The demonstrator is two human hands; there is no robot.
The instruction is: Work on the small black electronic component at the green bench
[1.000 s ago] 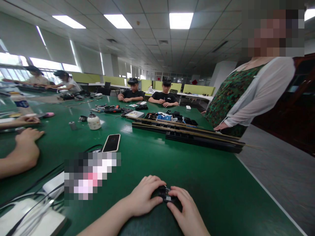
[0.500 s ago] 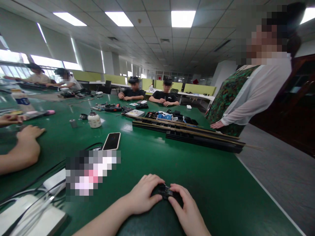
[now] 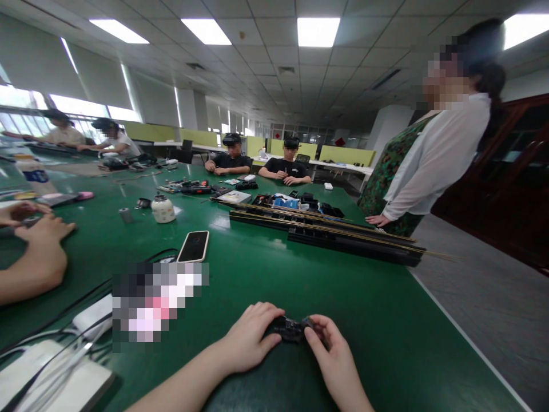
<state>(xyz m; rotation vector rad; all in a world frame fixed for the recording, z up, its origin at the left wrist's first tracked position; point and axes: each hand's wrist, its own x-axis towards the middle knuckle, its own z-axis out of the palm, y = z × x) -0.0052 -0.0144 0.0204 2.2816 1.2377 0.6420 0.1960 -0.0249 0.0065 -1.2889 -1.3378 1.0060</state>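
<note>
The black part [image 3: 290, 330] was located towards the near edge of the surface [image 3: 369, 297], between the left hand [image 3: 254, 335] and the right hand [image 3: 331, 343], its long axis running left to right. The left hand was nearer, thumb and fingers gripping the left end. The right hand pinched a small dark piece [image 3: 306, 323] at the right end; separation could not be determined.
</note>
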